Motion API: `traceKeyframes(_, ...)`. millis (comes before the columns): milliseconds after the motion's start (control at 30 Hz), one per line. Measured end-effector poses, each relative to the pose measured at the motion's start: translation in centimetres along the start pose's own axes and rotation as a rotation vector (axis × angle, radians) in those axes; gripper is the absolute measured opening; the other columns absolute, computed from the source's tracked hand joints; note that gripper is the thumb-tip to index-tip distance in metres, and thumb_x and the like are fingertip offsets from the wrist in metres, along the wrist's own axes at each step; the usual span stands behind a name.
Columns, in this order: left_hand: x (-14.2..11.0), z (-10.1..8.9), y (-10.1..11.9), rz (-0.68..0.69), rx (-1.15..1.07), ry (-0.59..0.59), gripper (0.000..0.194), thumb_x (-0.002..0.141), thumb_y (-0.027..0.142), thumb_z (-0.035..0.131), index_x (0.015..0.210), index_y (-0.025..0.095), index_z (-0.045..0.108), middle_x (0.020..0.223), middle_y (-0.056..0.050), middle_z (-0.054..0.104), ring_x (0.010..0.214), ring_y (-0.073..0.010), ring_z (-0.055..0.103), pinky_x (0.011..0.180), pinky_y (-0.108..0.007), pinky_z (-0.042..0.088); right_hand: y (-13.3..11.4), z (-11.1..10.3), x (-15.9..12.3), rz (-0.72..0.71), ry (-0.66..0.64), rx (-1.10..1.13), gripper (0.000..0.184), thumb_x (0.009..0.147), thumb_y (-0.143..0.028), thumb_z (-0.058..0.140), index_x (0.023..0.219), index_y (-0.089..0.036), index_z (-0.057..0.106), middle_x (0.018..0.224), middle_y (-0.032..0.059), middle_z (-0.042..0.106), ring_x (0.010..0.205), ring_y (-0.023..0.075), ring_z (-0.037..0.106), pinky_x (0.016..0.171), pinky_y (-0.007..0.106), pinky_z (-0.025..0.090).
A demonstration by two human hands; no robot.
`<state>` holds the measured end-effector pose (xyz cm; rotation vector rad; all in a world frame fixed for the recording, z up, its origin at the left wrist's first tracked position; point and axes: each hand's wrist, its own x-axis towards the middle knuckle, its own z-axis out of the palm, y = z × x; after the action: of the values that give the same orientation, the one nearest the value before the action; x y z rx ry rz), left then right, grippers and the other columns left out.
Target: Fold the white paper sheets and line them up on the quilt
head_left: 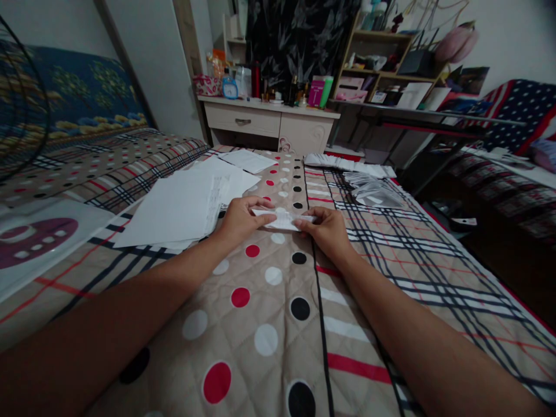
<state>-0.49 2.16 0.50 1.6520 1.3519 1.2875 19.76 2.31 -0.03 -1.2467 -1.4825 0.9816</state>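
A narrow white strip of folded paper is stretched between my two hands, just above the dotted bedspread. My left hand pinches its left end between thumb and fingers. At the other end, my right hand grips it with the thumb on top. Left of my left hand lies a spread stack of white paper sheets, some with faint print along an edge. Beyond my right hand rest a long white folded bundle and a pile of clear plastic packets.
A white plastic bag with a purple print lies at the left. Past the bed's far end stands a white dresser crowded with bottles and boxes. A desk with shelves is at the back right. The bed's right edge drops to a dark floor.
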Motion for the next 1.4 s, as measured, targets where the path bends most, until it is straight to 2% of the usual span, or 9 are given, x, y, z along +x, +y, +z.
traceKeyframes(133, -0.1, 0.3, -0.1, -0.215, -0.278, -0.039, 0.039, 0.064, 0.023, 0.080, 0.100, 0.012, 0.068, 0.069, -0.002, 0.070, 0.056, -0.0126, 0.062, 0.056, -0.025, 0.053, 0.4, -0.2, 0.4, 0.023, -0.001, 0.036, 0.028, 0.063, -0.037, 0.079, 0.075, -0.015, 0.067, 0.051, 0.0002, 0.062, 0.041, 0.0121, 0.054, 0.038, 0.020, 0.035)
traceKeyframes(233, -0.1, 0.5, -0.1, -0.268, -0.385, -0.054, 0.035, 0.064, 0.020, 0.079, 0.096, 0.012, 0.067, 0.073, -0.002, 0.071, 0.059, -0.0127, 0.065, 0.060, -0.026, 0.055, 0.4, -0.2, 0.4, 0.019, 0.007, 0.055, 0.028, 0.063, -0.035, 0.078, 0.079, -0.016, 0.066, 0.052, -0.0007, 0.063, 0.040, 0.0116, 0.054, 0.037, 0.019, 0.034)
traceKeyframes(400, 0.1, 0.5, -0.3, -0.234, -0.366, -0.093, 0.022, 0.070, 0.027, 0.076, 0.085, 0.012, 0.069, 0.077, -0.003, 0.072, 0.063, -0.0125, 0.065, 0.066, -0.027, 0.055, 0.1, -0.1, 0.3, 0.045, 0.030, 0.120, 0.027, 0.063, -0.033, 0.076, 0.083, -0.017, 0.065, 0.049, -0.0021, 0.062, 0.036, 0.0104, 0.051, 0.035, 0.018, 0.033)
traceKeyframes(500, 0.0, 0.3, -0.4, -0.194, -0.378, -0.183, 0.029, 0.072, 0.036, 0.075, 0.089, 0.013, 0.070, 0.083, -0.005, 0.073, 0.069, -0.0132, 0.066, 0.067, -0.025, 0.054, -0.2, -0.1, 0.3, 0.068, 0.034, 0.200, 0.025, 0.061, -0.031, 0.076, 0.077, -0.016, 0.064, 0.052, -0.0007, 0.064, 0.038, 0.0100, 0.052, 0.036, 0.018, 0.036)
traceKeyframes(667, -0.1, -0.2, -0.5, -0.125, -0.267, -0.309, 0.050, 0.062, 0.033, 0.083, 0.107, 0.015, 0.068, 0.082, -0.004, 0.070, 0.060, -0.0092, 0.058, 0.049, -0.018, 0.042, -0.6, -0.2, 0.3, 0.099, 0.043, 0.272, 0.022, 0.059, -0.028, 0.075, 0.073, -0.016, 0.064, 0.055, -0.0012, 0.065, 0.037, 0.0071, 0.050, 0.036, 0.017, 0.037)
traceKeyframes(833, -0.1, -0.4, -0.6, -0.133, -0.265, -0.325, 0.054, 0.064, 0.038, 0.082, 0.112, 0.018, 0.068, 0.085, -0.005, 0.069, 0.062, -0.0114, 0.060, 0.049, -0.019, 0.043, -0.8, -0.1, 0.2, 0.103, 0.038, 0.282, 0.021, 0.060, -0.030, 0.075, 0.071, -0.016, 0.064, 0.056, -0.0018, 0.064, 0.037, 0.0067, 0.048, 0.036, 0.018, 0.039)
traceKeyframes(967, 0.0, -0.5, -0.3, -0.181, -0.373, -0.353, 0.057, 0.060, 0.033, 0.085, 0.112, 0.017, 0.067, 0.093, -0.008, 0.071, 0.073, -0.0151, 0.065, 0.059, -0.022, 0.050, -0.8, -0.1, 0.1, 0.100, 0.038, 0.297, 0.023, 0.059, -0.030, 0.076, 0.073, -0.016, 0.064, 0.057, -0.0015, 0.064, 0.037, 0.0068, 0.048, 0.036, 0.018, 0.039)
traceKeyframes(1133, 0.0, -0.6, -0.3, -0.244, -0.485, -0.380, 0.059, 0.058, 0.023, 0.085, 0.113, 0.016, 0.064, 0.094, -0.007, 0.072, 0.075, -0.0130, 0.066, 0.066, -0.021, 0.050, -0.6, 0.0, 0.1, 0.080, 0.057, 0.272, 0.025, 0.059, -0.031, 0.076, 0.076, -0.016, 0.064, 0.059, -0.0008, 0.066, 0.039, 0.0078, 0.049, 0.035, 0.019, 0.039)
traceKeyframes(1400, 0.3, -0.7, -1.3, -0.229, -0.526, -0.386, 0.052, 0.062, 0.026, 0.084, 0.110, 0.018, 0.066, 0.097, -0.006, 0.071, 0.074, -0.0125, 0.066, 0.067, -0.022, 0.053, -0.3, 0.0, 0.2, 0.058, 0.051, 0.274, 0.027, 0.060, -0.032, 0.077, 0.078, -0.017, 0.065, 0.057, -0.0019, 0.064, 0.039, 0.0081, 0.049, 0.037, 0.020, 0.040)
